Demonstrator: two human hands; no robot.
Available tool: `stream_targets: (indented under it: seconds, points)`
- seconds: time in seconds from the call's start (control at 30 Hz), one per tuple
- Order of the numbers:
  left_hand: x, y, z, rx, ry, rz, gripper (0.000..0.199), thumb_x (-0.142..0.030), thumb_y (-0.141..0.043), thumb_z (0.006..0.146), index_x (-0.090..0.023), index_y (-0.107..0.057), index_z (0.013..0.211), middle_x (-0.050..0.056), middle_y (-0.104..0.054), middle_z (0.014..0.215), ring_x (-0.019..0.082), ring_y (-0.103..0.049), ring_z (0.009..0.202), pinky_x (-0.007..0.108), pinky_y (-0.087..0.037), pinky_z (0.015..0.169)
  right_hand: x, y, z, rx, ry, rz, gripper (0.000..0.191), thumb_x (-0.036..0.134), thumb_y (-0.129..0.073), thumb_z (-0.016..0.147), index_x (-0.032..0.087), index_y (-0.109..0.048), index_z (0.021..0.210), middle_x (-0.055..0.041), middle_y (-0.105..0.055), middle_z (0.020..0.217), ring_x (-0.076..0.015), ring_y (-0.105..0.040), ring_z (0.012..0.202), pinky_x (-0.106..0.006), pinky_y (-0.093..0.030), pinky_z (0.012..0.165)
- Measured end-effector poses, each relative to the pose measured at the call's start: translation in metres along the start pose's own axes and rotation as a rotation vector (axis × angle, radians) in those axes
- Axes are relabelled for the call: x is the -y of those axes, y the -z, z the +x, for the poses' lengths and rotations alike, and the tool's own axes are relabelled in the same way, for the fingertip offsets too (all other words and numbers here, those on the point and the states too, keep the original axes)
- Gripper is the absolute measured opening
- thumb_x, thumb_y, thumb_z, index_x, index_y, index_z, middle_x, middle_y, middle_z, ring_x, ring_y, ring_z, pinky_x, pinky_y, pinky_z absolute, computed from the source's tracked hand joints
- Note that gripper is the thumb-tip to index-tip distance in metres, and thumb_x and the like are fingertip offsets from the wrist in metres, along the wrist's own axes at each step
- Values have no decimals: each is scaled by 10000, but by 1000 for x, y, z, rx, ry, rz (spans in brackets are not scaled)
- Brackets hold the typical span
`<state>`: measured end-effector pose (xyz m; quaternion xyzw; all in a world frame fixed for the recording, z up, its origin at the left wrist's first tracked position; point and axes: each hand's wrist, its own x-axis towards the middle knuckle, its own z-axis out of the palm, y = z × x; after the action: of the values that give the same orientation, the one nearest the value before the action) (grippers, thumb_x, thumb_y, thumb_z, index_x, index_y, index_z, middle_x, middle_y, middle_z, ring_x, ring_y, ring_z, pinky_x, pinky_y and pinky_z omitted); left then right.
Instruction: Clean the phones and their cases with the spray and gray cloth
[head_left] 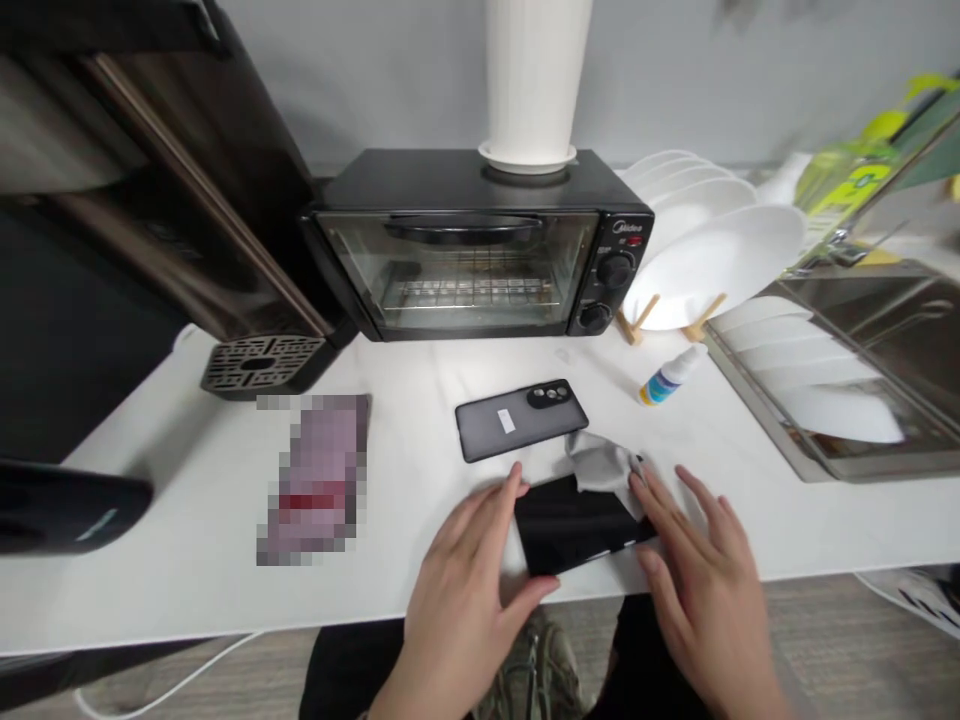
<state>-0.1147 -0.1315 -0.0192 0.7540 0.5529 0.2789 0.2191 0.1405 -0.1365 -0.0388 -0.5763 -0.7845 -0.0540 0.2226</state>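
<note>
A black smartphone (566,520) with a glossy surface lies flat near the counter's front edge. My left hand (465,580) holds its left end, with the thumb at the near corner and the fingers at the far one. At the phone's right end is my right hand (701,570), its fingertips pressing a grey cloth (604,462) that partly covers the phone. Just beyond lies a dark grey phone case (517,425) with a camera area and a small white label; whether a phone sits inside, I cannot tell. A small white-capped spray bottle (671,375) stands beyond my right hand.
A black toaster oven (465,270) stands at the back with a white container (536,80) on top. White plates (712,265) lean in a wooden rack beside the sink (810,460). On the left are a coffee-machine-like appliance (262,362) and a pixelated purple item (322,470).
</note>
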Motion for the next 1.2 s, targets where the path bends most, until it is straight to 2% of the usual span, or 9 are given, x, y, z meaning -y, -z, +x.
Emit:
stream_targets:
  seconds: [0.23, 0.33, 0.5, 0.6, 0.7, 0.8, 0.93, 1.07, 1.2]
  points:
    - [2, 3, -6, 30, 41, 59, 1159, -148, -832, 822, -352, -79, 1678, 107, -525, 1591, 335, -537, 1432, 524, -512, 1144, 69, -16, 4, -28, 365, 127, 675, 579, -549, 994, 107, -557, 1477, -71, -547, 1565, -354, -322, 1541, -483, -197, 1276]
    - [2, 4, -6, 42, 61, 62, 1156, -212, -854, 822, -348, -87, 1675, 102, -529, 1588, 334, -532, 1435, 528, -505, 1153, 43, -9, -15, -44, 356, 138, 566, 472, -549, 1002, 151, -583, 1466, -31, -586, 1532, -322, -328, 1542, -449, -151, 1297]
    - [0, 6, -1, 18, 53, 21, 1055, -189, -808, 850, -370, -158, 1662, 68, -618, 1495, 305, -580, 1387, 503, -507, 1150, -3, 5, -13, -36, 35, 39, 555, 325, -473, 1027, 208, -468, 1570, -9, -538, 1575, -325, -351, 1533, -527, -216, 1263]
    - [2, 7, 2, 11, 52, 16, 935, -246, -729, 925, -356, -166, 1663, 70, -626, 1479, 295, -610, 1356, 491, -523, 1129, 18, 5, 7, -31, -20, -12, 570, 420, -499, 1043, 182, -472, 1560, -25, -522, 1585, -348, -343, 1532, -569, -273, 1229]
    - [7, 8, 2, 2, 26, 51, 872, -317, -683, 966, -341, -165, 1667, 86, -604, 1506, 299, -614, 1358, 468, -548, 1100, 56, -5, 22, 20, 88, 42, 626, 553, -540, 1015, 158, -549, 1500, -23, -472, 1622, -333, -372, 1517, -519, -353, 1207]
    - [10, 8, -1, 2, 18, 102, 859, -289, -670, 966, -344, -175, 1666, 94, -562, 1555, 305, -605, 1375, 457, -566, 1078, 75, -11, 11, -93, 246, 41, 613, 625, -489, 1018, 172, -655, 1396, -19, -527, 1581, -314, -431, 1482, -489, -318, 1242]
    - [9, 5, -3, -1, 16, 85, 967, -209, -739, 896, -359, -168, 1663, 85, -532, 1586, 303, -584, 1397, 469, -539, 1117, 41, -5, -19, -148, 351, -51, 538, 611, -523, 1009, 250, -682, 1376, 22, -645, 1467, -293, -447, 1474, -492, -123, 1317]
    - [4, 4, 0, -15, 34, 9, 1072, -149, -794, 836, -374, -149, 1663, 64, -624, 1487, 290, -621, 1348, 467, -529, 1132, -1, 3, -13, -80, 107, -101, 513, 393, -503, 1032, 211, -554, 1509, -4, -603, 1513, -336, -383, 1513, -570, -126, 1292]
    - [6, 3, -1, -20, 15, -5, 1091, -138, -796, 835, -383, -130, 1663, 60, -629, 1479, 286, -615, 1355, 470, -530, 1134, 21, -8, 12, -63, 52, -109, 563, 435, -485, 1049, 188, -485, 1555, -26, -512, 1591, -375, -371, 1511, -619, -219, 1232]
